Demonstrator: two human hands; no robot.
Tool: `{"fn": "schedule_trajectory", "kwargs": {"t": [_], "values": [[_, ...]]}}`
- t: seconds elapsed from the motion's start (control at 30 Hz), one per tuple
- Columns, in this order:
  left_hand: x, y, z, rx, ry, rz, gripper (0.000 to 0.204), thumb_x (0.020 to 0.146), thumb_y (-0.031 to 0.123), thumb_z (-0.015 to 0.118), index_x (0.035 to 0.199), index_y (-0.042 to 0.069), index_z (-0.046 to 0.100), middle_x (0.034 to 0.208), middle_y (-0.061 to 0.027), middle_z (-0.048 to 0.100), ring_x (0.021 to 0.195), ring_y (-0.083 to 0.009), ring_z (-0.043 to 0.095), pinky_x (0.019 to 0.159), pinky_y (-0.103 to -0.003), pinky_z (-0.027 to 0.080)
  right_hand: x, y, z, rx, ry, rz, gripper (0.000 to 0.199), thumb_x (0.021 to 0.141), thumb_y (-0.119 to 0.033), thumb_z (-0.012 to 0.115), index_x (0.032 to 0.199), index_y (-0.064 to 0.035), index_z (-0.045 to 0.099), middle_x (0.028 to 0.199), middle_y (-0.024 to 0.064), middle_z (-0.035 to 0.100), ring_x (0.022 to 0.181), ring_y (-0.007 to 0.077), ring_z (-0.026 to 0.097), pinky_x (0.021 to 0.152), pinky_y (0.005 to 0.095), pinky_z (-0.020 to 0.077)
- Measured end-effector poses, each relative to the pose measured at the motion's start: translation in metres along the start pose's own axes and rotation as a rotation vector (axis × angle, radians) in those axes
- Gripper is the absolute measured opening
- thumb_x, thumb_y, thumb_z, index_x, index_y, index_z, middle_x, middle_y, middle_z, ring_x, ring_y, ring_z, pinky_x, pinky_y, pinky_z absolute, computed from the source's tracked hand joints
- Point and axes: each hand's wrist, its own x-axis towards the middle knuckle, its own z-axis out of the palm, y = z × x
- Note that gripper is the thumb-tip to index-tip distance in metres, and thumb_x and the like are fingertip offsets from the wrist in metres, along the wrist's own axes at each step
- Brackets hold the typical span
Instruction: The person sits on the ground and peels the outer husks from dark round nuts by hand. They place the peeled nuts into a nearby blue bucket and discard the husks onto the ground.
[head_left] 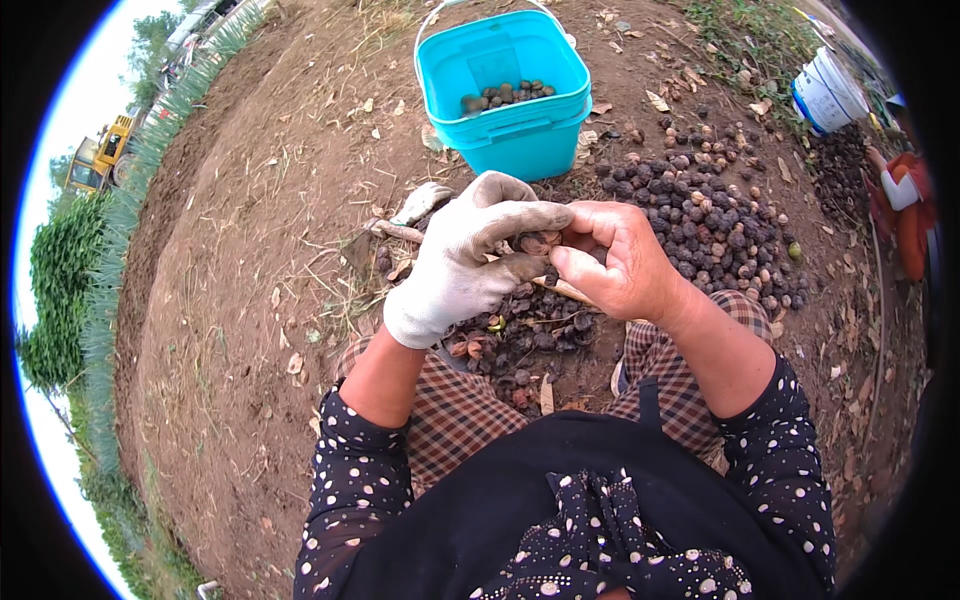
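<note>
My left hand [475, 255], in a dirty white work glove, is closed round a brown walnut [540, 242], its thumb and fingers on either side of it. My bare right hand [620, 258] is closed too, its thumb and fingertips pinched against the right side of the same walnut. Below both hands, dark husk pieces [545, 325] lie on the soil between my knees. Just left of the gloved hand rests a second pale glove [422, 203]. To the right spreads a large pile of dark walnuts [700, 210], some with blackened husks.
A turquoise bucket [520, 140] with some walnuts inside stands ahead of my hands. At the far right a white bucket [830, 92] leans on its side, near a person in orange-red clothing [908, 230]. Beyond the plants at left sits a yellow machine [100, 158].
</note>
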Motion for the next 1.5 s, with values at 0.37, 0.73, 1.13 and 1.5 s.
{"fn": "schedule_trajectory", "kwargs": {"t": [0.37,0.73,1.13,1.5], "values": [[-0.003,-0.003,-0.002,-0.293,0.027,-0.107,0.042,0.073,0.003,0.083,0.114,0.005,0.072,0.104,-0.0037,0.064,0.085,-0.0107,0.061,0.075,-0.025,0.051,0.001,0.002,-0.001,-0.015,0.027,-0.043,0.018,0.084,-0.006,0.061,0.097,0.0018,0.070,0.075,0.0030,0.063,0.063,0.0047,0.051,0.056,0.0240,0.0421],[-0.004,-0.002,0.014,-0.389,0.093,-0.133,0.037,0.077,0.000,0.079,0.113,0.003,0.072,0.102,-0.0046,0.065,0.086,-0.0114,0.064,0.077,-0.026,0.053,-0.002,0.022,0.005,0.122,0.108,0.100,0.016,0.082,0.000,0.055,0.088,0.0011,0.069,0.073,-0.0013,0.063,0.061,0.0027,0.048,0.053,0.0230,0.0402],[-0.001,-0.006,0.006,-0.284,0.053,-0.139,0.039,0.079,0.002,0.080,0.117,-0.001,0.069,0.114,-0.0072,0.064,0.093,-0.0111,0.062,0.078,-0.025,0.052,0.001,0.009,-0.005,-0.229,0.117,-0.109,0.014,0.086,-0.011,0.064,0.086,0.0026,0.067,0.069,0.0049,0.060,0.062,0.0067,0.050,0.055,0.0266,0.0423],[-0.002,-0.004,0.006,-0.334,0.021,-0.004,0.035,0.078,0.007,0.081,0.111,-0.002,0.071,0.103,-0.0095,0.068,0.086,-0.0141,0.065,0.073,-0.028,0.054,0.003,0.021,-0.005,-0.056,0.079,0.026,0.008,0.081,-0.005,0.063,0.081,0.0016,0.068,0.064,-0.0013,0.059,0.062,0.0027,0.050,0.054,0.0247,0.0419]]}}
